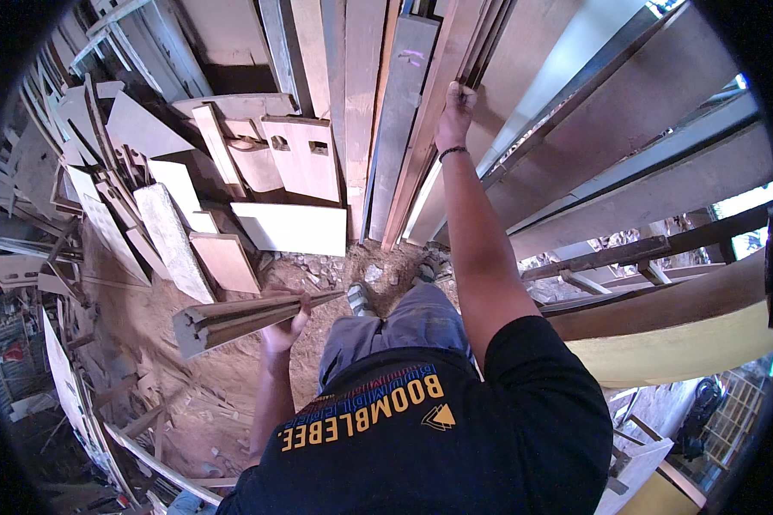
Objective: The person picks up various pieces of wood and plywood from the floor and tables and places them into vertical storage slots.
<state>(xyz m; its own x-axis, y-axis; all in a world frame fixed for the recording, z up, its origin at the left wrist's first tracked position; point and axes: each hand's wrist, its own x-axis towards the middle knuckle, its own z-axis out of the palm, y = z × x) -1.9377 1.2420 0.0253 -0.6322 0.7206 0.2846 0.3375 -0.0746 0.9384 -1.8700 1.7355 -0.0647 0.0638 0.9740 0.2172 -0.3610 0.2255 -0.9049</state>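
My left hand grips several long, narrow wooden strips low at my left side, their cut ends toward the left. My right arm reaches up, and my right hand has its fingers curled on the edge of a long reddish-brown board among planks leaning upright in a row. A grey plank stands just left of that board, and a broad brown panel leans to the right. Exactly which of the thin edges under my right fingers I hold is hard to tell.
Offcuts and panels with cut holes lean at the upper left. My feet stand on dusty ground strewn with scraps. A curved yellow-edged board and wooden rails are at my right, a pale sheet at the lower left.
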